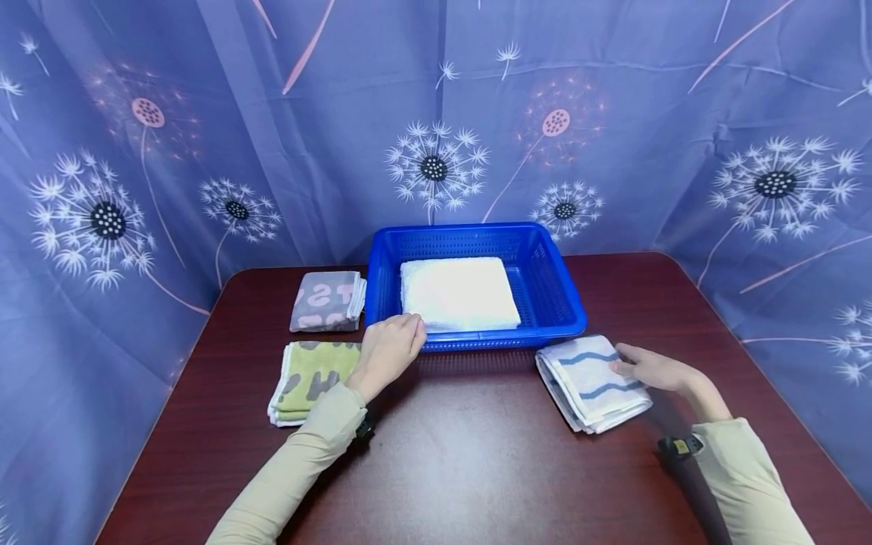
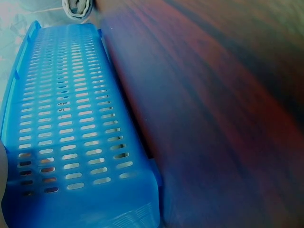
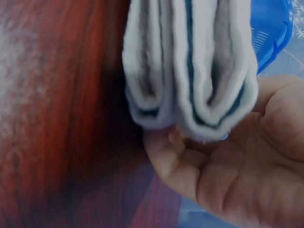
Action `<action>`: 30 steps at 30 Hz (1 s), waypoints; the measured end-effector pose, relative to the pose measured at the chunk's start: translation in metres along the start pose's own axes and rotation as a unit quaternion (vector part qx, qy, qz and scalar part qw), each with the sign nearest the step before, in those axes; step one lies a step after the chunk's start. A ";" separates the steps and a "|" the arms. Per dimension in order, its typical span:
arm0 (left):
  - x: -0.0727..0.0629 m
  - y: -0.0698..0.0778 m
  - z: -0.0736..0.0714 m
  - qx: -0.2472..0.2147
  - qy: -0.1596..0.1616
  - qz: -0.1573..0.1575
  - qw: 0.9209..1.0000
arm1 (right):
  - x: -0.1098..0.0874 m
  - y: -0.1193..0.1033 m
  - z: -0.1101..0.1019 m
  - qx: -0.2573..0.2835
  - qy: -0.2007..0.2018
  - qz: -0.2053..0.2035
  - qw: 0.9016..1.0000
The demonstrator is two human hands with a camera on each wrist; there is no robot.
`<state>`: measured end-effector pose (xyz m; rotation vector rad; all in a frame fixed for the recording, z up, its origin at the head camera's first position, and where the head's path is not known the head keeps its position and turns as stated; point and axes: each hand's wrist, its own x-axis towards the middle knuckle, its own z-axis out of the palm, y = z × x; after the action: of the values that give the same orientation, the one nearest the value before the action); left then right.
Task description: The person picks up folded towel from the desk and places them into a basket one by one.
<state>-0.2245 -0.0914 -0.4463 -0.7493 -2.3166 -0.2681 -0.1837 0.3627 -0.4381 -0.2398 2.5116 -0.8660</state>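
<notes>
My left hand (image 1: pixel 390 350) grips the front left rim of a blue perforated basket (image 1: pixel 568 303), its fingers hooked over the edge. Inside the basket lies a folded white towel (image 1: pixel 459 294). My right hand (image 1: pixel 657 369) holds a folded white towel with blue wavy stripes (image 1: pixel 591 378) by its right side, thumb on top. In the right wrist view the striped towel's (image 3: pixel 209 61) thick folded layers show, with fingers (image 3: pixel 166 161) reaching under its edge. The basket's slotted front wall (image 2: pixel 71 114) fills the left of the left wrist view.
Left of the basket sits a folded grey towel with pink letters (image 1: pixel 327 301). In front of it lies a folded green towel (image 1: pixel 309 378), partly hidden by my left forearm. All rest on a dark red wooden table (image 1: pixel 470 454), with a blue dandelion-print curtain (image 1: pixel 327 151) behind.
</notes>
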 end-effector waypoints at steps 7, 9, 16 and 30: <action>0.000 0.001 0.000 0.003 0.007 0.004 1.000 | -0.001 -0.002 0.002 0.012 -0.016 0.011 1.000; 0.000 0.001 0.000 0.003 0.010 0.004 1.000 | -0.001 -0.003 0.003 0.010 -0.015 0.006 1.000; 0.000 0.001 0.001 0.007 0.021 0.007 1.000 | 0.000 -0.009 0.006 0.004 -0.016 -0.001 1.000; 0.000 0.001 0.002 0.002 0.018 0.009 1.000 | -0.002 -0.020 0.013 0.016 -0.048 0.009 0.999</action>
<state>-0.2245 -0.0900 -0.4477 -0.7556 -2.2744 -0.2669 -0.1754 0.3407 -0.4338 -0.2432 2.4050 -0.8674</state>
